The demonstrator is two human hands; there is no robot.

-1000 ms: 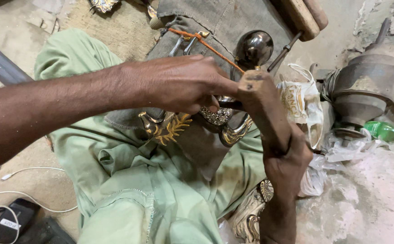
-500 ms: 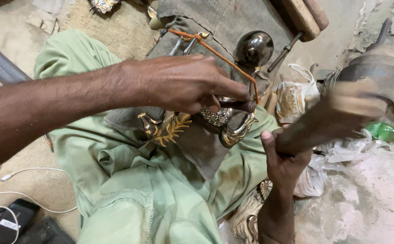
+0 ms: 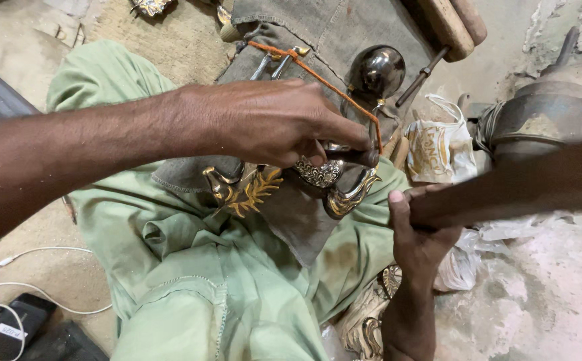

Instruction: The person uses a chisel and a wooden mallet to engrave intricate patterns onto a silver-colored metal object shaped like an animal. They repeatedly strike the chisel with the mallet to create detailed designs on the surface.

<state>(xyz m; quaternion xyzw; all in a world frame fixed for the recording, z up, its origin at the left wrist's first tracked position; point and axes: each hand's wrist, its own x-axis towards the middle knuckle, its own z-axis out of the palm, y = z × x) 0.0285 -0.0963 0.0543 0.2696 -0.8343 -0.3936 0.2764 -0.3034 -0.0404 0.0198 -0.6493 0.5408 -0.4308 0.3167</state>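
— So where's the ornate metal piece (image 3: 331,184)?
— Centre, on grey cloth (image 3: 304,220) over the lap. Left hand (image 3: 271,124) pinches a punch (image 3: 354,156) onto it; right hand (image 3: 421,234) grips a blurred mallet (image 3: 525,187).
— Handling?
— Probably stiff, thin, dentable; hold its edges.

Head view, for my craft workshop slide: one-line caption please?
Left hand pins ornate brass piece on cloth-covered lap; right hand swings a blurred mallet.

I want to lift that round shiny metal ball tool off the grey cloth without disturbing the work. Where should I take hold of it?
Grip the polished metal ball itself, coming from above: its rounded top is bare and faces up, while the left hand and orange cord crowd its lower side.
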